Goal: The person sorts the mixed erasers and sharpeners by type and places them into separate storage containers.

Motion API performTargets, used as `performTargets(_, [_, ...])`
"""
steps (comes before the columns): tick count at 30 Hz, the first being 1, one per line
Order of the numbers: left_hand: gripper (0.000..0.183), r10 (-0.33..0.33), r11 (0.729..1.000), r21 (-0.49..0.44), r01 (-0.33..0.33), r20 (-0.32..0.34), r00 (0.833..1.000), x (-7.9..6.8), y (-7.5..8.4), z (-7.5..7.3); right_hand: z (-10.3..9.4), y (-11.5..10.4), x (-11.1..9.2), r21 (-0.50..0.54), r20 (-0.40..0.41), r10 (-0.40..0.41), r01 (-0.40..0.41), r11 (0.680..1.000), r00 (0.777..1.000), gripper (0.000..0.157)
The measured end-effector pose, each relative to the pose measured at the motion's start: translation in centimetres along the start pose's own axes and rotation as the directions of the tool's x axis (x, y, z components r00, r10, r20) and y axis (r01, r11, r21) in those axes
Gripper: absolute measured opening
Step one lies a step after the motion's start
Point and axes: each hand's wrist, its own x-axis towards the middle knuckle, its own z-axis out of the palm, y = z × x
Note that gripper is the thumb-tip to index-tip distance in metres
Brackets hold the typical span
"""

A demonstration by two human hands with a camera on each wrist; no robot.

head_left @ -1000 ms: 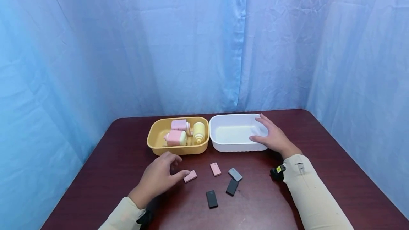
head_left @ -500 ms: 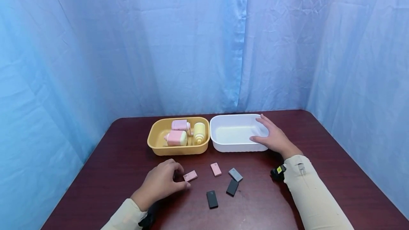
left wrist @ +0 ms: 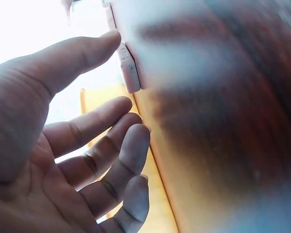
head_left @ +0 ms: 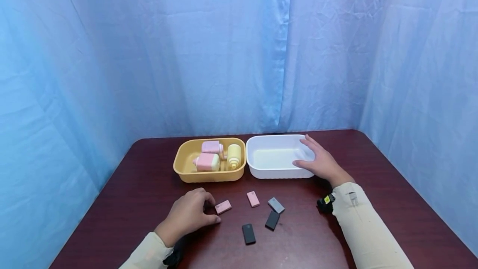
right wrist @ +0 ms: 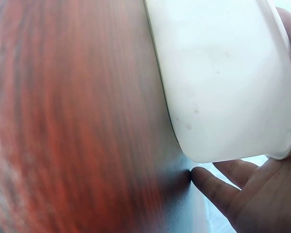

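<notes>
My left hand (head_left: 188, 215) hovers low over the table at the left, its thumb and fingers apart. Just beyond its fingertips lies a small pink rectangular block (head_left: 223, 206) with dark print on one end. In the left wrist view, a gap shows between the thumb and the bent fingers (left wrist: 134, 148), and the pink block (left wrist: 129, 70) sits past them. My right hand (head_left: 324, 163) rests over the right end of a white plastic bin (head_left: 280, 173), thumb and index finger spread above its inside. Below the bin's wall (right wrist: 223, 87), other fingers stretch along the outside in the right wrist view.
A yellow bin (head_left: 210, 176) holding pink and yellow small bottles (head_left: 207, 162) stands left of the white one. Nearer lie another pink block (head_left: 253, 199), a grey block (head_left: 276, 205), and two black blocks (head_left: 249, 234). Blue curtains (head_left: 224, 53) hang behind the dark red table (head_left: 142, 177).
My left hand has drawn back slightly toward me, and its thumb has come off the pink block's near side. The right hand keeps its place on the white bin.
</notes>
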Motion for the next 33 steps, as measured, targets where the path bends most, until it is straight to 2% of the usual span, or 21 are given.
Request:
performTargets(10, [0.032,-0.019,1.000,0.004,0.018,0.025,1.000,0.3,-0.1,-0.1,0.0,-0.1,-0.1,-0.011,-0.006,-0.003,0.002,1.000,1.000,0.097])
performTargets(18, [0.030,-0.016,1.000,0.020,0.016,0.014,1.000,0.8,0.3,0.2,-0.2,-0.2,-0.1,-0.005,-0.008,0.002,-0.002,1.000,1.000,0.097])
performTargets(26, [0.023,-0.054,0.998,0.023,0.053,0.046,0.997,1.1,0.5,0.2,0.1,-0.2,-0.1,-0.005,-0.007,-0.019,0.019,1.000,1.000,0.097])
performTargets(33, [0.021,-0.051,0.998,0.025,0.049,0.053,0.997,1.3,0.5,0.4,0.0,-0.1,-0.2,-0.005,-0.017,-0.010,0.010,1.000,1.000,0.096])
